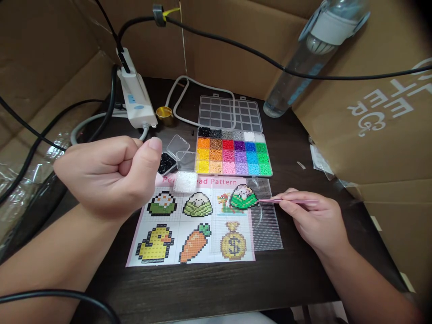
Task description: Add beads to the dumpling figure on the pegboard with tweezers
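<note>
My left hand [111, 175] is raised in a fist over the left side of the bead pattern sheet [195, 220], thumb laid along the curled fingers; nothing sticks out of it. My right hand [307, 216] grips pink tweezers [300, 201], which point left. Their tips touch or nearly touch the right edge of a green, white and black bead rice dumpling [243, 198]. That piece lies on a clear pegboard [270, 225], which partly overlaps the sheet. A small lidded box of white beads [185, 182] and an open box of black beads [166, 163] are near my left hand.
Behind the sheet, a compartment case [234, 153] holds beads of many colours, its lid folded back. A gold cup [164, 115], a white power strip [135, 94] and a water bottle [303, 63] stand farther off. Cardboard walls enclose the table; a black cable [229, 42] crosses above.
</note>
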`<control>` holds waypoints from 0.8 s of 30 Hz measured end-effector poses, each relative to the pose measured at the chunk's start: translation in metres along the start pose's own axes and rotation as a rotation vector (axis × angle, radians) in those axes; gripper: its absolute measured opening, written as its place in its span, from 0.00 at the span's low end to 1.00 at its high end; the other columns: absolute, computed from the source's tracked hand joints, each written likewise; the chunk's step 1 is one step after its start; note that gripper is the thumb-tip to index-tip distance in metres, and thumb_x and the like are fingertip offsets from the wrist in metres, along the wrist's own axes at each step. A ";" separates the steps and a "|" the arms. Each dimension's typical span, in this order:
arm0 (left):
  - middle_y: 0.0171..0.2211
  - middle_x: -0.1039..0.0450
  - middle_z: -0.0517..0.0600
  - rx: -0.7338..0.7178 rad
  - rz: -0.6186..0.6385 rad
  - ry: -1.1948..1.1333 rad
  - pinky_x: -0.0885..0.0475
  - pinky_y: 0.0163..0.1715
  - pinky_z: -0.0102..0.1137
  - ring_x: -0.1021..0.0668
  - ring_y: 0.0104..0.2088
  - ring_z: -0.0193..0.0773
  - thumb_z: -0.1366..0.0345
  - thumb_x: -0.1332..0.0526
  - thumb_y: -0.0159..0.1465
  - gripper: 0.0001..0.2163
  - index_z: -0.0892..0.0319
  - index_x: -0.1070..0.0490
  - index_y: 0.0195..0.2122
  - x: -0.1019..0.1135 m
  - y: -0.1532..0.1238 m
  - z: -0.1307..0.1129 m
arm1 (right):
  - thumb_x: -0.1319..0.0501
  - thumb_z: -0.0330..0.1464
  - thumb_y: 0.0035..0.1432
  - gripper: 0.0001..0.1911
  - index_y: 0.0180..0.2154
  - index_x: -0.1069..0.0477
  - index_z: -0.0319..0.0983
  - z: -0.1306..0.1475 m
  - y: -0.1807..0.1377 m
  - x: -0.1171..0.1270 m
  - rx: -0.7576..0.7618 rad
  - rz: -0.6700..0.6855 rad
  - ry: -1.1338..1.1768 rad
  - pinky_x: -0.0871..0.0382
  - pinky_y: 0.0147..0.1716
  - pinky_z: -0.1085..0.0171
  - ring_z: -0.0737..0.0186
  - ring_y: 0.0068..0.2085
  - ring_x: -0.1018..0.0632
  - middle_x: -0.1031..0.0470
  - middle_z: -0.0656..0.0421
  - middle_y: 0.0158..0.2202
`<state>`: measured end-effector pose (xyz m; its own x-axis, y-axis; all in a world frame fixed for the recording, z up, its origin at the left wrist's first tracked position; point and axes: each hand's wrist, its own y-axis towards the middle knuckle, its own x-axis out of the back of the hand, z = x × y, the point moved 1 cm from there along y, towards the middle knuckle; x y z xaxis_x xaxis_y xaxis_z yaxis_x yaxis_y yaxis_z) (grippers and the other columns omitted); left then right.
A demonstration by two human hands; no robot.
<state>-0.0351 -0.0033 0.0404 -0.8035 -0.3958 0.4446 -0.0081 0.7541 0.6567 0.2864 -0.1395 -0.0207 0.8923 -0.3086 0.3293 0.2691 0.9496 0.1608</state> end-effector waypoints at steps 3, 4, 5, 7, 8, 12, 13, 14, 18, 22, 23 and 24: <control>0.13 0.50 0.43 0.005 -0.002 0.002 0.53 0.15 0.30 0.44 0.17 0.25 0.68 0.34 0.56 0.22 0.60 0.48 0.13 0.001 0.001 -0.006 | 0.30 0.30 0.56 0.05 0.35 0.17 0.47 -0.001 0.000 0.000 0.008 -0.009 0.002 0.23 0.42 0.58 0.58 0.38 0.18 0.15 0.58 0.35; 0.13 0.50 0.43 0.012 -0.004 0.005 0.53 0.15 0.29 0.44 0.17 0.25 0.69 0.34 0.56 0.22 0.60 0.48 0.13 0.002 0.001 -0.009 | 0.30 0.30 0.56 0.05 0.35 0.17 0.47 -0.001 0.001 0.000 0.014 -0.009 0.007 0.23 0.42 0.57 0.58 0.38 0.18 0.15 0.58 0.35; 0.13 0.51 0.43 0.027 -0.003 0.012 0.53 0.15 0.29 0.44 0.17 0.24 0.69 0.35 0.55 0.22 0.60 0.48 0.12 0.002 0.001 -0.012 | 0.30 0.31 0.56 0.05 0.35 0.17 0.47 -0.001 0.001 0.000 0.019 -0.005 0.014 0.23 0.41 0.57 0.58 0.37 0.18 0.15 0.58 0.35; 0.13 0.51 0.43 0.045 -0.007 0.023 0.53 0.15 0.28 0.45 0.18 0.24 0.70 0.35 0.55 0.22 0.60 0.48 0.12 0.003 0.002 -0.018 | 0.30 0.31 0.56 0.04 0.34 0.17 0.47 -0.001 0.001 -0.001 0.025 -0.005 0.024 0.23 0.39 0.57 0.57 0.36 0.18 0.15 0.58 0.34; 0.13 0.50 0.43 0.051 0.007 0.029 0.53 0.16 0.28 0.45 0.18 0.24 0.70 0.35 0.55 0.22 0.60 0.48 0.12 0.003 0.002 -0.020 | 0.30 0.32 0.56 0.04 0.34 0.17 0.46 -0.001 0.002 -0.002 0.024 -0.008 0.026 0.23 0.38 0.57 0.57 0.36 0.18 0.15 0.58 0.34; 0.13 0.50 0.42 0.014 -0.014 -0.003 0.54 0.16 0.27 0.45 0.17 0.24 0.71 0.35 0.55 0.21 0.60 0.48 0.13 0.000 0.002 -0.018 | 0.29 0.34 0.54 0.02 0.33 0.17 0.44 -0.001 0.003 0.000 0.009 -0.037 0.033 0.22 0.39 0.54 0.55 0.36 0.17 0.15 0.56 0.33; 0.13 0.51 0.42 -0.011 -0.031 -0.024 0.54 0.16 0.27 0.45 0.17 0.24 0.71 0.35 0.54 0.21 0.60 0.48 0.13 0.000 0.002 -0.015 | 0.29 0.34 0.54 0.03 0.33 0.17 0.44 -0.002 0.003 0.002 0.006 -0.038 0.038 0.22 0.40 0.53 0.54 0.36 0.17 0.16 0.56 0.33; 0.13 0.51 0.42 -0.032 -0.044 -0.042 0.53 0.16 0.27 0.45 0.17 0.24 0.72 0.35 0.55 0.21 0.60 0.48 0.13 -0.001 0.002 -0.013 | 0.29 0.35 0.54 0.03 0.33 0.17 0.44 -0.002 0.004 0.003 0.005 -0.037 0.046 0.22 0.40 0.53 0.54 0.36 0.17 0.16 0.56 0.32; 0.13 0.52 0.41 -0.050 -0.031 -0.062 0.53 0.17 0.28 0.45 0.17 0.23 0.73 0.34 0.54 0.22 0.60 0.49 0.13 -0.001 0.002 -0.004 | 0.30 0.32 0.55 0.02 0.33 0.17 0.45 -0.003 0.007 0.009 0.012 0.023 0.113 0.23 0.38 0.54 0.55 0.35 0.18 0.17 0.57 0.31; 0.13 0.51 0.42 -0.087 -0.045 -0.070 0.54 0.16 0.29 0.44 0.17 0.23 0.74 0.33 0.54 0.24 0.61 0.50 0.13 -0.001 0.002 0.001 | 0.31 0.28 0.57 0.07 0.35 0.17 0.47 -0.002 0.007 0.010 0.024 0.088 0.155 0.24 0.37 0.57 0.58 0.36 0.19 0.16 0.58 0.33; 0.13 0.51 0.41 -0.098 -0.049 -0.073 0.54 0.16 0.29 0.44 0.17 0.23 0.74 0.33 0.55 0.24 0.61 0.50 0.13 -0.001 0.002 0.002 | 0.31 0.28 0.57 0.07 0.35 0.17 0.47 -0.002 0.007 0.010 0.027 0.090 0.156 0.24 0.37 0.57 0.58 0.36 0.19 0.16 0.58 0.33; 0.13 0.51 0.41 -0.107 -0.045 -0.073 0.54 0.16 0.29 0.44 0.16 0.23 0.74 0.34 0.55 0.23 0.61 0.50 0.13 -0.002 0.002 0.002 | 0.31 0.27 0.57 0.08 0.35 0.17 0.46 -0.001 0.007 0.009 0.027 0.090 0.151 0.24 0.37 0.57 0.58 0.36 0.19 0.16 0.58 0.33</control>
<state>-0.0352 -0.0003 0.0393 -0.8452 -0.3853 0.3704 0.0156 0.6750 0.7377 0.2969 -0.1360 -0.0180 0.9572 -0.2086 0.2007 0.1774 0.9706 0.1628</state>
